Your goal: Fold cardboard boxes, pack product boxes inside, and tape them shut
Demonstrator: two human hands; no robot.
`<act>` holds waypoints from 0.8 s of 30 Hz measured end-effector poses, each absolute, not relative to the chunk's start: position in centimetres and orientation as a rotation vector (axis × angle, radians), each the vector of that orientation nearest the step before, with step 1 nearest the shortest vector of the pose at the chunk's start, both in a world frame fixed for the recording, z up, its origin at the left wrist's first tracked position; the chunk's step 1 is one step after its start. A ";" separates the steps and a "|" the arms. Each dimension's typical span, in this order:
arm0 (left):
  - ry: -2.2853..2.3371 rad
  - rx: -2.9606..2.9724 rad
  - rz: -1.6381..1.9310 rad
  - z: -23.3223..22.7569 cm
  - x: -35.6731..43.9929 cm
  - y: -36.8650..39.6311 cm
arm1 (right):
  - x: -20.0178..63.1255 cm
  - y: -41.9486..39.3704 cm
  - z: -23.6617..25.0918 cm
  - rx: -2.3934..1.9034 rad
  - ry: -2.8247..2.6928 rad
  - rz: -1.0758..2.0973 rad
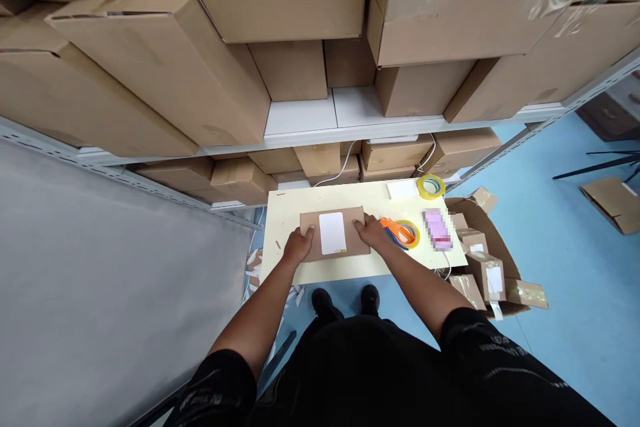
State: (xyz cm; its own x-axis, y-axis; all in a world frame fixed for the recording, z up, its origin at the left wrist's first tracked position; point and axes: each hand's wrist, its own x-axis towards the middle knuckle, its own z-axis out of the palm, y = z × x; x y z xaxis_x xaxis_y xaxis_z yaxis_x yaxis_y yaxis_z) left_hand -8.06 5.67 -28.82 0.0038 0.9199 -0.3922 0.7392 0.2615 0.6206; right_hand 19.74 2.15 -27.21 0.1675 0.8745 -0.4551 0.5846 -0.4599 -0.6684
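A flat brown cardboard box [311, 247] with a white label [333, 233] on its top face is at the middle of a pale yellow table [280, 213]. My left hand [299, 245] grips the box's left side, its thumb on top. At the right side, my right hand [369, 229] holds the box in the same way, thumb over the upper face. Fingers under or behind the box are hidden. Just right of my right hand lie an orange tape dispenser [395, 229] and a roll of tape [411, 233].
A yellow tape roll [431, 187], a white stack [403, 189] and a blurred pink item [437, 229] lie on the table's right part. A large open carton [487, 223] holding small boxes stands right. Shelves [300, 140] of cartons rise ahead; a grey wall [125, 247] is left.
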 end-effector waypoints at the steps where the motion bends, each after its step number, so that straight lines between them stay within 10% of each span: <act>1: 1.777 1.524 0.273 -28.7 -8.0 5.6 | 20.5 1.8 -27.4 -2.106 -1.404 1.149; 7: 1.802 1.606 0.382 -26.9 -10.8 3.5 | 26.5 -4.7 -29.8 -2.520 -1.489 0.403; 11: 1.791 1.624 0.597 -25.3 -12.9 0.5 | 28.6 -7.3 -32.8 -2.671 -1.736 0.476; 24: 1.119 1.884 0.578 -12.4 1.2 0.1 | 30.2 -12.9 -26.1 -1.692 -1.671 0.394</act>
State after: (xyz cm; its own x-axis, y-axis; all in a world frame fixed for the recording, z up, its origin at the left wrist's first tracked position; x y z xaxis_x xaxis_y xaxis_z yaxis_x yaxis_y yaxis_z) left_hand 1.24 0.12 -12.40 0.4933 0.8693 -0.0315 0.4776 -0.2404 0.8450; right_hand 30.19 -12.89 -26.13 0.1147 0.9581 0.2625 0.7396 0.0940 -0.6664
